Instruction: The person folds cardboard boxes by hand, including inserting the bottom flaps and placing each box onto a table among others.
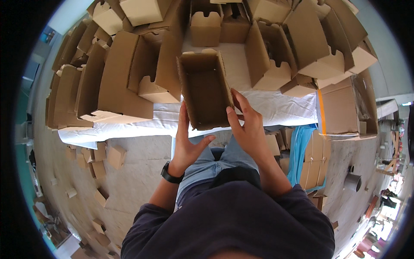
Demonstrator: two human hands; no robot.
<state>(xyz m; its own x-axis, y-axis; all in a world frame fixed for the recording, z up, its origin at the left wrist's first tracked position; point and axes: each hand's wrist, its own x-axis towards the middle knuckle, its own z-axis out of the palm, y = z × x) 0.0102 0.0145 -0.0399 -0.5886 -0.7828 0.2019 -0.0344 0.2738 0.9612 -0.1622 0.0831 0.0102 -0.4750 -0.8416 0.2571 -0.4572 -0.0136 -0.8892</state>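
White cloth (280, 103); two hands (249, 123) hold one box (204, 95).

From my remote seat I noted a dark navy shirt (233, 216), plain, its loose sleeves (151, 220) stopping around the elbows. Pale blue jeans (199, 167) showed below. Black patch (237, 174) at the waist; I couldn't tell what. Left wrist (179, 166) wore a black watch (170, 173). Left hand (188, 149), right hand (251, 124): both were bare.

The box (205, 97) is plain brown — cloth (284, 105) white, jeans (196, 173) faded blue, shirt (233, 216) dark navy — wristwatch (172, 174) black.
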